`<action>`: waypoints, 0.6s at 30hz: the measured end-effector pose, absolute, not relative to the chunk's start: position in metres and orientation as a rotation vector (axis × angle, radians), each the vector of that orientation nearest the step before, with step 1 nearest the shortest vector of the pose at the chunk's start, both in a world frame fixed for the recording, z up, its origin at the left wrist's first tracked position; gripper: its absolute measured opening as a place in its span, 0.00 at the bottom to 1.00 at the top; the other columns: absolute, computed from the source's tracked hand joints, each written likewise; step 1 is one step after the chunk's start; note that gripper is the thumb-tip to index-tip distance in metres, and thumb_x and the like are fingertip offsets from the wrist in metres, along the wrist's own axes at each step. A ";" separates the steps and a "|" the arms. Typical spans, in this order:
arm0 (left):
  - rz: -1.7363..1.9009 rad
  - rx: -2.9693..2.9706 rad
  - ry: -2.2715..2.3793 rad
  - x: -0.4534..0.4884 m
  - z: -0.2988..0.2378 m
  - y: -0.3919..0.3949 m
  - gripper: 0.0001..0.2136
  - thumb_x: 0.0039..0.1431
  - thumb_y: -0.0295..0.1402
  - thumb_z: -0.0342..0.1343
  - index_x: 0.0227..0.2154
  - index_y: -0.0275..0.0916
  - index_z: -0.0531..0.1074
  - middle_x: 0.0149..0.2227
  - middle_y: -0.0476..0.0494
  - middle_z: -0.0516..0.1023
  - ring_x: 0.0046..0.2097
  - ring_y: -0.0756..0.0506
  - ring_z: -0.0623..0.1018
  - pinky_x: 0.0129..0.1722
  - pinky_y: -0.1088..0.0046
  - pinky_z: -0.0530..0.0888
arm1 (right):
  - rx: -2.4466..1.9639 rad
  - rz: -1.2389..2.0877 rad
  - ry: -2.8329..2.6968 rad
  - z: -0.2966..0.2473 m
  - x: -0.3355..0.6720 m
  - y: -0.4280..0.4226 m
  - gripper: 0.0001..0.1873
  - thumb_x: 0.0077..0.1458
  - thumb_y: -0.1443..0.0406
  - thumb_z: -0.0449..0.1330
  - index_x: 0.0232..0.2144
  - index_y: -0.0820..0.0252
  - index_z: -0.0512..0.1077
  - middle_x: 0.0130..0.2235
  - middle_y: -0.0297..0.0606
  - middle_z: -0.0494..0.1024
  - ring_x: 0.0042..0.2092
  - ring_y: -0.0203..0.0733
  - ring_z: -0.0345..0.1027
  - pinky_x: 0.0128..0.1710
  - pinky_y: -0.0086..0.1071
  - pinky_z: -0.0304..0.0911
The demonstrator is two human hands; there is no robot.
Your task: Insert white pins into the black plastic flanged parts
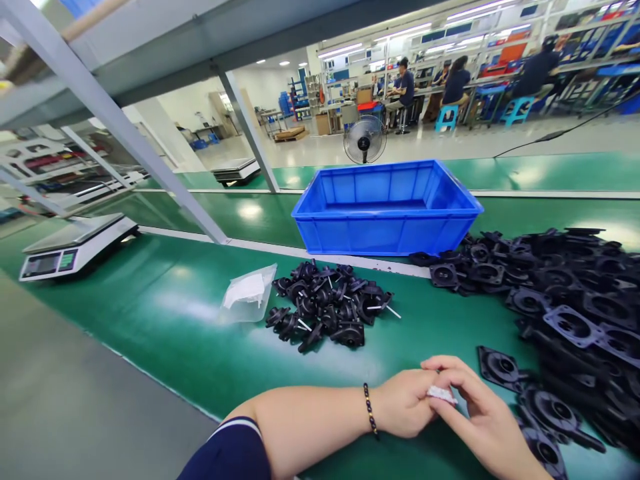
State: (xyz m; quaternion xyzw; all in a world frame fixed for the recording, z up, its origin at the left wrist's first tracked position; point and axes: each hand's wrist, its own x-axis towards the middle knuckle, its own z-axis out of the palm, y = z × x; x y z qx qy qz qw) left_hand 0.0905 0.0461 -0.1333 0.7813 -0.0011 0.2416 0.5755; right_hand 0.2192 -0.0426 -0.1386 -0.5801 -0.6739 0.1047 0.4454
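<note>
My left hand [406,401], with a beaded bracelet on its wrist, is closed in a fist around a bundle of thin white pins [442,395]. Only the pins' ends show, poking out past the fist. From the right, the thumb and fingers of my right hand [477,407] close in a pinch on those ends. Both hands are over the green bench, near its front. Beyond them is a heap of small black plastic parts [325,303], some with white pins sticking out. Left of this heap lies a clear plastic bag [249,293] with white contents.
A large pile of black square-flanged parts [560,280] covers the right side of the green bench [195,293]. Behind the small heap stands a blue crate [385,230]. A weighing scale [75,247] sits at left, near a slanted metal post [150,160]. Several people sit farther back.
</note>
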 end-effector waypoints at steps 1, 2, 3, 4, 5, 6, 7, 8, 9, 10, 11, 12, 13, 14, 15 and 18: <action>0.562 1.834 0.006 0.091 -0.133 0.046 0.05 0.54 0.31 0.40 0.25 0.36 0.57 0.24 0.47 0.60 0.28 0.51 0.61 0.31 0.78 0.60 | -1.433 0.265 -1.670 -0.139 0.219 -0.043 0.04 0.52 0.65 0.56 0.31 0.60 0.64 0.43 0.39 0.68 0.45 0.30 0.65 0.45 0.20 0.62; 0.557 1.838 0.017 0.091 -0.133 0.045 0.06 0.55 0.31 0.40 0.26 0.36 0.57 0.24 0.47 0.60 0.28 0.51 0.61 0.32 0.78 0.61 | -1.431 0.270 -1.671 -0.139 0.219 -0.043 0.04 0.53 0.65 0.56 0.31 0.60 0.64 0.43 0.39 0.68 0.45 0.31 0.65 0.45 0.21 0.62; 0.551 1.840 0.023 0.091 -0.133 0.045 0.06 0.55 0.31 0.40 0.26 0.36 0.57 0.24 0.47 0.61 0.29 0.51 0.62 0.32 0.78 0.61 | -1.429 0.276 -1.672 -0.139 0.219 -0.043 0.04 0.53 0.65 0.55 0.31 0.61 0.64 0.43 0.40 0.67 0.45 0.31 0.65 0.45 0.21 0.62; 0.543 1.838 0.027 0.091 -0.133 0.045 0.06 0.55 0.31 0.39 0.26 0.36 0.57 0.24 0.47 0.61 0.29 0.51 0.62 0.32 0.78 0.61 | -1.430 0.285 -1.675 -0.139 0.219 -0.044 0.04 0.53 0.65 0.55 0.30 0.61 0.65 0.43 0.40 0.67 0.45 0.32 0.65 0.45 0.22 0.62; 0.537 1.839 0.027 0.090 -0.134 0.045 0.06 0.55 0.31 0.39 0.26 0.37 0.57 0.24 0.47 0.61 0.28 0.51 0.62 0.32 0.78 0.61 | -1.431 0.294 -1.679 -0.139 0.220 -0.044 0.04 0.53 0.65 0.55 0.30 0.61 0.65 0.43 0.41 0.67 0.45 0.32 0.65 0.44 0.22 0.63; 0.533 1.840 0.027 0.090 -0.134 0.045 0.05 0.55 0.31 0.40 0.26 0.36 0.57 0.24 0.47 0.60 0.28 0.51 0.61 0.32 0.78 0.61 | -1.434 0.303 -1.684 -0.139 0.220 -0.045 0.04 0.53 0.65 0.55 0.30 0.61 0.65 0.43 0.41 0.67 0.45 0.33 0.65 0.44 0.23 0.63; 0.533 1.843 0.024 0.090 -0.135 0.045 0.05 0.55 0.31 0.40 0.26 0.36 0.57 0.24 0.48 0.60 0.28 0.52 0.61 0.32 0.78 0.61 | -1.436 0.310 -1.688 -0.139 0.220 -0.045 0.04 0.53 0.65 0.55 0.30 0.61 0.65 0.44 0.41 0.67 0.45 0.33 0.65 0.44 0.23 0.63; 0.535 1.847 0.021 0.090 -0.135 0.045 0.05 0.54 0.30 0.40 0.27 0.36 0.58 0.24 0.47 0.61 0.28 0.51 0.62 0.32 0.78 0.61 | -1.435 0.312 -1.691 -0.139 0.220 -0.046 0.04 0.53 0.65 0.55 0.30 0.61 0.65 0.44 0.41 0.67 0.46 0.33 0.65 0.44 0.23 0.63; 0.538 1.852 0.022 0.090 -0.135 0.045 0.05 0.54 0.30 0.40 0.27 0.36 0.58 0.24 0.47 0.61 0.28 0.51 0.62 0.32 0.78 0.61 | -1.435 0.310 -1.693 -0.139 0.220 -0.046 0.04 0.53 0.65 0.55 0.31 0.61 0.65 0.44 0.41 0.67 0.46 0.32 0.64 0.44 0.22 0.62; 0.539 1.859 0.024 0.090 -0.136 0.045 0.04 0.54 0.30 0.40 0.27 0.36 0.58 0.24 0.47 0.61 0.28 0.51 0.62 0.32 0.78 0.61 | -1.433 0.305 -1.694 -0.139 0.220 -0.046 0.04 0.53 0.65 0.55 0.31 0.61 0.65 0.44 0.41 0.66 0.46 0.32 0.64 0.44 0.22 0.62; 0.540 1.864 0.024 0.090 -0.136 0.045 0.04 0.54 0.30 0.41 0.27 0.36 0.58 0.24 0.47 0.61 0.28 0.51 0.62 0.32 0.78 0.61 | -1.431 0.302 -1.695 -0.140 0.220 -0.047 0.03 0.53 0.65 0.55 0.31 0.61 0.65 0.44 0.40 0.66 0.46 0.32 0.64 0.45 0.21 0.62; 0.540 1.867 0.026 0.089 -0.136 0.046 0.04 0.54 0.29 0.41 0.27 0.36 0.58 0.24 0.47 0.61 0.28 0.52 0.62 0.31 0.78 0.61 | -1.431 0.302 -1.696 -0.140 0.220 -0.047 0.03 0.53 0.66 0.55 0.31 0.60 0.65 0.44 0.40 0.66 0.46 0.32 0.64 0.45 0.21 0.62; 0.540 1.870 0.029 0.089 -0.136 0.046 0.04 0.54 0.29 0.41 0.27 0.36 0.58 0.24 0.48 0.61 0.28 0.52 0.62 0.31 0.78 0.61 | -1.430 0.304 -1.697 -0.139 0.220 -0.047 0.03 0.53 0.66 0.55 0.31 0.61 0.65 0.45 0.41 0.66 0.46 0.32 0.64 0.45 0.22 0.62; 0.542 1.878 0.027 0.090 -0.136 0.046 0.04 0.53 0.29 0.41 0.27 0.36 0.58 0.24 0.48 0.61 0.27 0.52 0.62 0.31 0.78 0.62 | -1.429 0.307 -1.699 -0.139 0.220 -0.047 0.03 0.53 0.66 0.55 0.31 0.61 0.65 0.45 0.41 0.66 0.46 0.33 0.64 0.45 0.22 0.63; 0.547 1.893 0.021 0.090 -0.137 0.046 0.03 0.53 0.28 0.41 0.27 0.36 0.58 0.24 0.48 0.61 0.28 0.52 0.62 0.31 0.79 0.62 | -1.429 0.307 -1.701 -0.139 0.220 -0.047 0.03 0.53 0.66 0.55 0.31 0.61 0.65 0.45 0.41 0.66 0.46 0.33 0.65 0.45 0.22 0.63; 0.592 1.950 -0.020 0.091 -0.140 0.048 0.02 0.52 0.28 0.42 0.27 0.35 0.58 0.26 0.47 0.62 0.29 0.52 0.63 0.31 0.79 0.63 | -1.420 0.256 -1.728 -0.138 0.220 -0.046 0.04 0.52 0.66 0.55 0.31 0.61 0.65 0.44 0.42 0.67 0.45 0.33 0.65 0.44 0.22 0.63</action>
